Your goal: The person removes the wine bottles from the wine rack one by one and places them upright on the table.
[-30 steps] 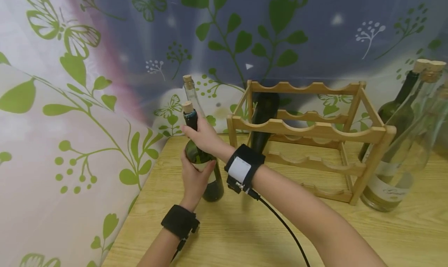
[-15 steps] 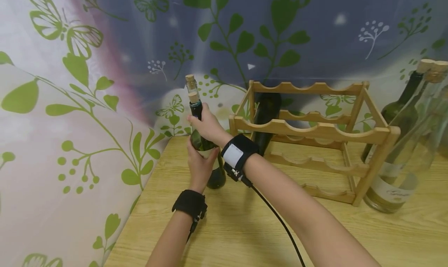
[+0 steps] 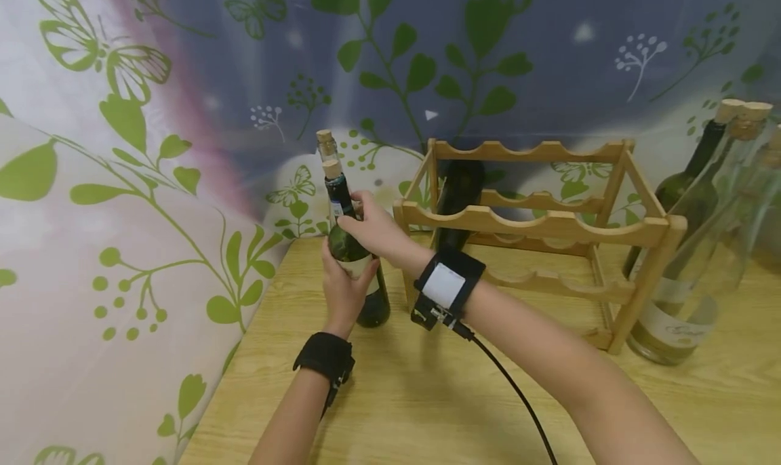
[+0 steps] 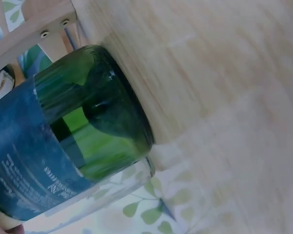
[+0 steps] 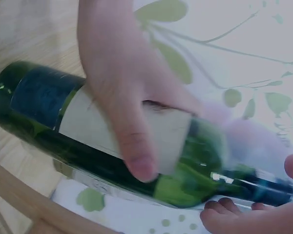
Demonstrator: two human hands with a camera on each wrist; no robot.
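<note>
A green wine bottle (image 3: 349, 245) with a cork stands near the table's left edge. My left hand (image 3: 344, 290) grips it round the body over its pale label; the right wrist view shows that thumb (image 5: 141, 161) lying across the label. Beside the bottle's dark neck is my right hand (image 3: 379, 229), its thumb and fingers parted and loose around the neck. Close behind stands a clear corked bottle (image 3: 328, 148), mostly hidden. In the left wrist view the green bottle's base (image 4: 107, 117) is near the wooden tabletop.
To the right is a wooden wine rack (image 3: 537, 224) with scalloped rails, a dark bottle (image 3: 459, 197) leaning in it. More corked bottles, one a clear bottle (image 3: 677, 322), crowd the far right. A patterned curtain (image 3: 201, 146) hangs behind and left. A cable (image 3: 512, 390) trails from my right wrist.
The green bottle has moved back, closer to the clear one. My right hand, earlier wrapped around the neck, has loosened and shifted right and down. My left hand keeps its hold.
</note>
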